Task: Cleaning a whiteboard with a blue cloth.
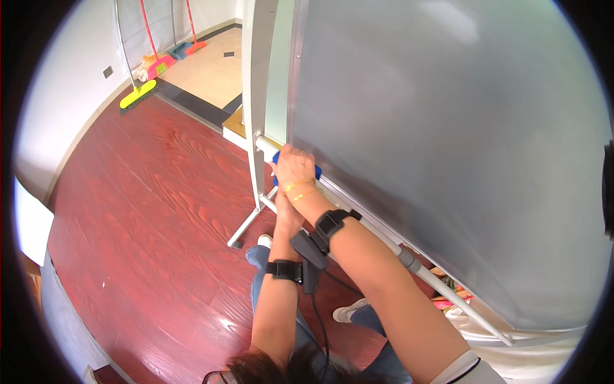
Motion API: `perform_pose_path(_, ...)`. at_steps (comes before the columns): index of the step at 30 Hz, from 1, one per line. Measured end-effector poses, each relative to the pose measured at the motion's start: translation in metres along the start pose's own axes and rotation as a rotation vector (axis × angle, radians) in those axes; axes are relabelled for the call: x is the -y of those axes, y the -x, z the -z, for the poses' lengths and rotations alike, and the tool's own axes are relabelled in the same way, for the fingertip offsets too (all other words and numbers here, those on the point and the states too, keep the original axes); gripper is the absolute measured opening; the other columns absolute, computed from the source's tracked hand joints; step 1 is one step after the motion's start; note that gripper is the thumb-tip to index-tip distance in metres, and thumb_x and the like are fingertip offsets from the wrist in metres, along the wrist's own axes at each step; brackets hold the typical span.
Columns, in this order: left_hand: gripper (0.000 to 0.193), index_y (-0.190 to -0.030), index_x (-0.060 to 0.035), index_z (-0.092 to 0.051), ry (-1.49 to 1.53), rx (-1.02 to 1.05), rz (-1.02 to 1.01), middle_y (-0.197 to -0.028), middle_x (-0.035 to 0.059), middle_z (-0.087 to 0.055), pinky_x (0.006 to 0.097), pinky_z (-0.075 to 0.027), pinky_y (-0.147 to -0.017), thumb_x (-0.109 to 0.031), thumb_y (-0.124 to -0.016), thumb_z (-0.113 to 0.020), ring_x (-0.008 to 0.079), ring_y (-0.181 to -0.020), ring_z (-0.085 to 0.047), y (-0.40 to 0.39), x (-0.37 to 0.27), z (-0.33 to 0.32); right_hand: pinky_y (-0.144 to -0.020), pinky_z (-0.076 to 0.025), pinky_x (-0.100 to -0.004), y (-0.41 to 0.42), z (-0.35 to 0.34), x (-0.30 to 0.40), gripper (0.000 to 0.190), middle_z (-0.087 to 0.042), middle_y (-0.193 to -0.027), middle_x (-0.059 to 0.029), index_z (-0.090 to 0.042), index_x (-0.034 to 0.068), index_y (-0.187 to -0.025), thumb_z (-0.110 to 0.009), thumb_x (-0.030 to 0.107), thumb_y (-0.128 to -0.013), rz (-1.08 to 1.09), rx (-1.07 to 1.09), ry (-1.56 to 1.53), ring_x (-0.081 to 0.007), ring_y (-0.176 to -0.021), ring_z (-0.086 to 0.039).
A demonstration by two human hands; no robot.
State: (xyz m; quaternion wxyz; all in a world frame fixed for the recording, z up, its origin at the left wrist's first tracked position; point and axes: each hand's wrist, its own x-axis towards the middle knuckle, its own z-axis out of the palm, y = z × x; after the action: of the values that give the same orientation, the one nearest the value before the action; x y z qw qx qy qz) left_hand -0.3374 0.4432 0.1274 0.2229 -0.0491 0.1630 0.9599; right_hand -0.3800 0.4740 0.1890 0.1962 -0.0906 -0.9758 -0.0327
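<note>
My right hand (pixel 297 165), with thin gold bracelets at the wrist, is closed over a blue cloth (pixel 318 172) wrapped on a white tubular rail (pixel 331 192). The rail runs along the lower edge of a large grey board panel (pixel 412 144). My left hand (pixel 287 211) reaches up from below against the same spot. Its fingers are hidden behind my right hand and the rail, so their grip does not show. Beside both hands stands the board's white side post (pixel 254 96), joined to the rail by a bolted end.
A caster foot (pixel 244 225) of the stand rests on red wood-grain flooring (pixel 158 192). Brooms, including a yellow-green one (pixel 138 94), and a blue dustpan (pixel 181 50) lean at the wall. Black straps and a cable (pixel 316 317) hang at my forearms. White fabric (pixel 479 331) lies under the board.
</note>
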Motion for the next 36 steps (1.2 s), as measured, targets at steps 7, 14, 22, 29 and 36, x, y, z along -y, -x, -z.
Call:
perform_pose_path(7, 0.036, -0.111, -0.0068, -0.044, 0.031, -0.264, 0.115, -0.097, 0.0088, -0.055, 0.0355, -0.047, -0.070, -0.032, -0.088, -0.034, 0.0219, -0.085, -0.055, 0.003, -0.003, -0.019, -0.062, -0.046, -0.0363, -0.031, -0.002, 0.005, 0.022, -0.060, -0.070, -0.0129, -0.052, 0.006, -0.083, -0.058, 0.023, -0.071, -0.077, 0.100, -0.263, -0.0245, -0.066, -0.061)
perform_pose_path(14, 0.035, -0.112, -0.0062, -0.043, -0.160, -0.241, 0.371, -0.098, 0.0088, -0.054, 0.0370, -0.048, -0.070, -0.030, -0.088, -0.036, 0.0225, -0.085, -0.054, 0.063, 0.046, -0.014, -0.062, -0.043, -0.0369, 0.053, 0.025, -0.038, 0.008, -0.055, -0.070, -0.0080, -0.050, 0.008, -0.077, -0.048, 0.012, -0.072, -0.078, -0.100, -0.108, -0.0250, -0.066, -0.057)
perform_pose_path(22, 0.032, -0.116, -0.0059, -0.038, -0.201, 0.152, 0.423, -0.109, 0.0079, -0.049, 0.0363, -0.045, -0.081, -0.016, -0.086, -0.041, 0.0214, -0.097, -0.051, 0.127, 0.157, -0.017, -0.076, -0.037, -0.0337, 0.179, 0.081, -0.153, 0.021, -0.053, -0.088, -0.0085, -0.049, 0.007, -0.095, -0.044, 0.013, -0.075, -0.108, 0.051, -0.034, -0.0218, -0.087, -0.050)
perform_pose_path(29, 0.029, -0.112, -0.0095, -0.040, -0.395, 0.022, 0.590, -0.102, 0.0047, -0.050, 0.0265, -0.040, -0.073, -0.010, -0.084, -0.043, 0.0161, -0.094, -0.050, 0.159, 0.167, -0.027, -0.076, -0.036, -0.0319, 0.230, 0.121, -0.191, 0.023, -0.052, -0.092, -0.0081, -0.049, 0.007, -0.095, -0.048, 0.012, -0.073, -0.107, -0.119, 0.000, -0.0222, -0.087, -0.050)
perform_pose_path(36, 0.019, -0.099, -0.0035, -0.045, -1.285, 0.229, -0.484, -0.096, 0.0074, -0.052, 0.0321, -0.040, -0.073, -0.009, -0.082, -0.046, 0.0197, -0.084, -0.050, 0.136, 0.163, -0.044, -0.084, -0.032, -0.0374, 0.243, 0.112, -0.192, 0.034, -0.050, -0.098, -0.0103, -0.048, 0.005, -0.099, -0.052, 0.018, -0.068, -0.186, -0.175, -0.165, -0.0258, -0.094, -0.047)
